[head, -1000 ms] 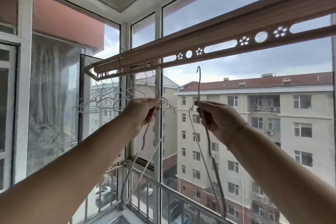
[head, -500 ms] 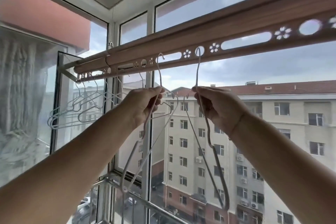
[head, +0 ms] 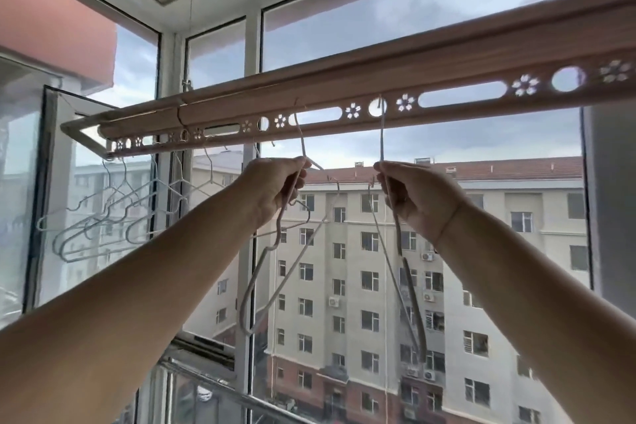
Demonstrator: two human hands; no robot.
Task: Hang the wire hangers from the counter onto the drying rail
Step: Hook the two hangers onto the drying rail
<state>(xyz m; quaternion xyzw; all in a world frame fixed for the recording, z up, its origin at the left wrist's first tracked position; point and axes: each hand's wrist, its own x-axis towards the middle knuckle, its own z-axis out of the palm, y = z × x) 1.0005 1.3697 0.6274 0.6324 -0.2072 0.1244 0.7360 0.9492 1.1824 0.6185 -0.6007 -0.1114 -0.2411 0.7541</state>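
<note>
Up top, left hand [head: 275,189] pinches one wire hanger [head: 301,143], hook at the drying rail's [head: 447,69] long slot; right hand [head: 416,196] pinches a second hanger [head: 381,138], hook through a round hole. Its left end carries the hung hangers [head: 103,217].

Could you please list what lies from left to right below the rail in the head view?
Hung white wire hangers, left hand gripping a white wire hanger, right hand gripping a second wire hanger.

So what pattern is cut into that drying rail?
Small flower shapes, round holes and long slots in the pinkish-beige rail, clearest in the head view.
</note>
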